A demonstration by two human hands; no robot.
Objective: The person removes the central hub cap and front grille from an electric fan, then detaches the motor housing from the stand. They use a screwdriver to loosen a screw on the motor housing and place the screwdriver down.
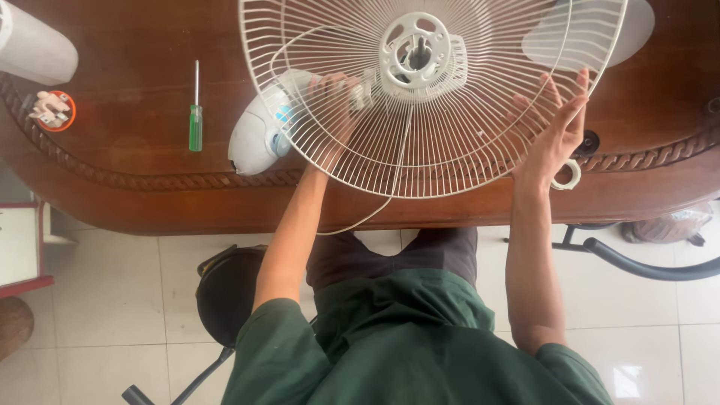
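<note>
— Where's the fan guard [442, 142]?
— Upper middle of the frame, over the wooden table [135, 161].
— Hands?
— Right hand [553, 131] open, fingers spread against its rim. Left hand [334, 94] behind the wires at the motor housing [259, 135] — grip unclear. Green screwdriver [196, 112] lies left.

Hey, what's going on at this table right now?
A person in a green shirt is handling a white wire fan guard over a dark wooden table. The left hand reaches behind the guard, by the white fan motor housing; what it holds is unclear through the wires. The right hand is pressed, fingers spread, against the guard's rim. A green-handled screwdriver lies untouched to the left.
</note>
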